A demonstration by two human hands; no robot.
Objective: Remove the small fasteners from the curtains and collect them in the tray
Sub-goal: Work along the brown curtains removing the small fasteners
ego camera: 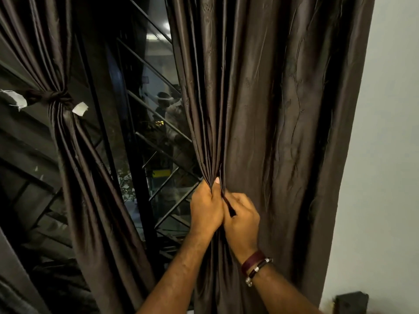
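A dark brown curtain (272, 98) hangs at the right, its folds bunched together low down. My left hand (205, 207) grips the gathered folds, thumb up. My right hand (242, 218) is pressed against it and pinches the same bunch; a dark strip of fabric shows between the two hands. No fastener is visible at that spot; the fingers hide it if there is one. A second brown curtain (74, 155) at the left is tied in a knot (56, 96), with two white tags beside the knot. No tray is in view.
Between the curtains is a dark window (147, 132) with a diagonal metal grille and reflections in the glass. A pale wall (390, 155) runs down the right side. A dark boxy object (351, 302) sits at the bottom right corner.
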